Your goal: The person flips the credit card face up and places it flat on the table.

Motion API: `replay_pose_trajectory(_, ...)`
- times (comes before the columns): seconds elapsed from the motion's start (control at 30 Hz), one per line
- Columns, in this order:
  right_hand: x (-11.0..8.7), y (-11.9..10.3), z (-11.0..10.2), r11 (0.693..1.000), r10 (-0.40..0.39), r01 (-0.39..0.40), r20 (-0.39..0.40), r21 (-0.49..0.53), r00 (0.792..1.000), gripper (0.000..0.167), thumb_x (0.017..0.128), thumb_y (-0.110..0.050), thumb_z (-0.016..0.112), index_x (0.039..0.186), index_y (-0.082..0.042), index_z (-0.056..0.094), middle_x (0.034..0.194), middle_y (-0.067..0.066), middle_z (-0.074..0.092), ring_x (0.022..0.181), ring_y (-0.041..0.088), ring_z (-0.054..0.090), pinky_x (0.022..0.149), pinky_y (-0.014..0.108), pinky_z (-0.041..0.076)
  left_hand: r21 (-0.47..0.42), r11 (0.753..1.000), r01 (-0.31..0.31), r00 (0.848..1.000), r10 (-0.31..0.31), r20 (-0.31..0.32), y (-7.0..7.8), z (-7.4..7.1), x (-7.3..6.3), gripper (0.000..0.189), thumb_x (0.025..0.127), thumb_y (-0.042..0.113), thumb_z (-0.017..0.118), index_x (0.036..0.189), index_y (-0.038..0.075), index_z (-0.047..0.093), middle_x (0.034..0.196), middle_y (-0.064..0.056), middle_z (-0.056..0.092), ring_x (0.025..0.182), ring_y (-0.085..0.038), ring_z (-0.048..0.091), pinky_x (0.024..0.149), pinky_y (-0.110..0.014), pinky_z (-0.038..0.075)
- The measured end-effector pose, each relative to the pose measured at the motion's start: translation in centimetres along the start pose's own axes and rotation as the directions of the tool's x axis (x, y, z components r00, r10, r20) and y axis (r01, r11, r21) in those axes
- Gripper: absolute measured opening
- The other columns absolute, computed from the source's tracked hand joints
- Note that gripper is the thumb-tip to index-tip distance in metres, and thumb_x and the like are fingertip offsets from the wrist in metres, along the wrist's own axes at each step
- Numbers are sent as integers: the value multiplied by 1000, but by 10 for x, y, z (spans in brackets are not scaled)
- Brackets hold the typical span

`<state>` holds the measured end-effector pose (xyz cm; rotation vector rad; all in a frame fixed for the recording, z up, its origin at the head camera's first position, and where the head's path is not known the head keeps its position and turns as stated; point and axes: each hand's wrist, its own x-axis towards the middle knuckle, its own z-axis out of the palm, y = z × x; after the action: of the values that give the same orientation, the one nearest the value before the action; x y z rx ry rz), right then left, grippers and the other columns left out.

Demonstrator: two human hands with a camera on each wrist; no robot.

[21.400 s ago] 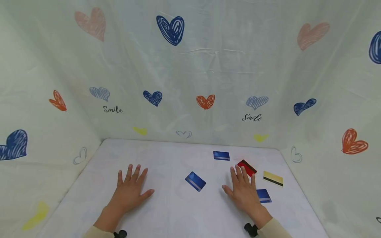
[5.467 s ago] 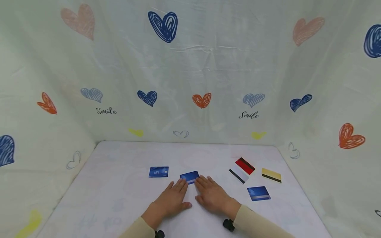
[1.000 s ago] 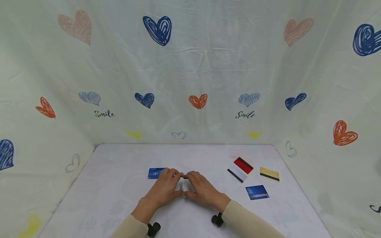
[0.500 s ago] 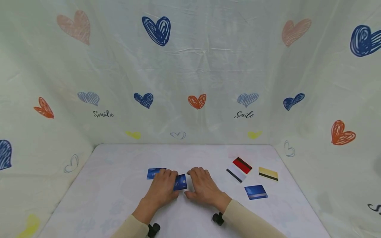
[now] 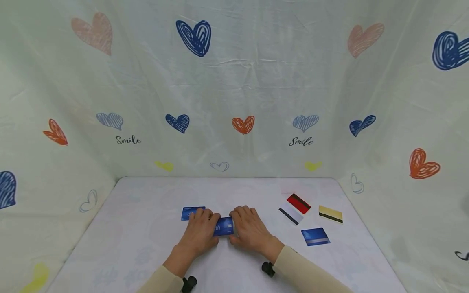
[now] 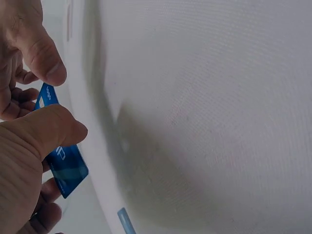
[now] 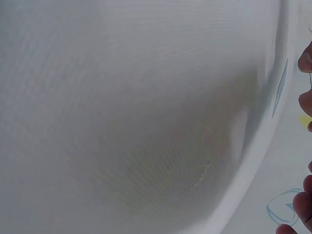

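Observation:
Both hands hold a blue bank card [image 5: 224,226] between them, printed face with chip up. My left hand [image 5: 198,232] pinches its left part between thumb and fingers; in the left wrist view the thumb [image 6: 61,127] lies across the card [image 6: 68,168] with fingers behind. My right hand [image 5: 253,231] is at the card's right edge, thumb and fingers curled to that end. Only some fingertips [image 7: 303,207] show at the right wrist view's border. Another blue card [image 5: 187,213] lies on the table beyond the left hand, partly hidden by it.
On the right of the white table [image 5: 146,195] lie a red card [image 5: 298,203], a white card with a dark stripe [image 5: 292,214], a yellow card [image 5: 331,214] and a blue card [image 5: 316,237]. Heart-printed cloth [image 5: 234,89] surrounds the table.
One second ago the card stood edge-on between both hands. It has turned printed face up and, since half a second ago, shifted slightly right to meet the right hand.

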<state>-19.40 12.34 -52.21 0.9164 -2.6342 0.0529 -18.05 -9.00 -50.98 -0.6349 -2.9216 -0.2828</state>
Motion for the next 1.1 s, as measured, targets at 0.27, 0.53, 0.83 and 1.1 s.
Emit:
replay_pose_trajectory(0.27, 0, 0, 4, 1000, 0, 0, 17, -23, 1000, 63, 84, -56, 83, 125, -12, 63, 116, -1, 62, 103, 17, 53, 82, 32, 43, 2, 1000, 17, 1000, -17, -12, -3, 2, -3, 64, 76, 28, 93, 131, 8, 67, 125, -13, 66, 119, -36, 55, 99, -56, 47)
replay_pose_trajectory(0.53, 0, 1, 11, 1000, 8, -8, 28, 8, 1000, 59, 84, -53, 83, 121, -12, 64, 112, -1, 62, 99, 17, 54, 78, 30, 41, 30, 998, 53, 999, -54, 9, -11, 6, -5, 67, 79, 38, 93, 131, 5, 67, 127, -14, 66, 122, -37, 55, 102, -56, 47)
replay_pose_trajectory(0.83, 1, 0, 17, 1000, 11, -10, 51, -20, 999, 54, 85, -52, 80, 118, -12, 65, 109, -1, 63, 96, 17, 55, 75, 30, 41, 46, 999, 23, 999, -24, 24, -12, 11, -6, 63, 84, 36, 90, 133, 4, 67, 129, -14, 66, 123, -37, 56, 99, -55, 47)
replay_pose_trajectory(1.1, 0, 0, 21, 1000, 12, -10, 76, -26, 997, 51, 86, -50, 79, 117, -11, 67, 108, -1, 64, 95, 15, 55, 74, 28, 39, 35, 999, 22, 999, -24, 43, -11, 14, -7, 59, 87, 35, 88, 132, 3, 67, 128, -14, 66, 121, -36, 56, 100, -58, 48)
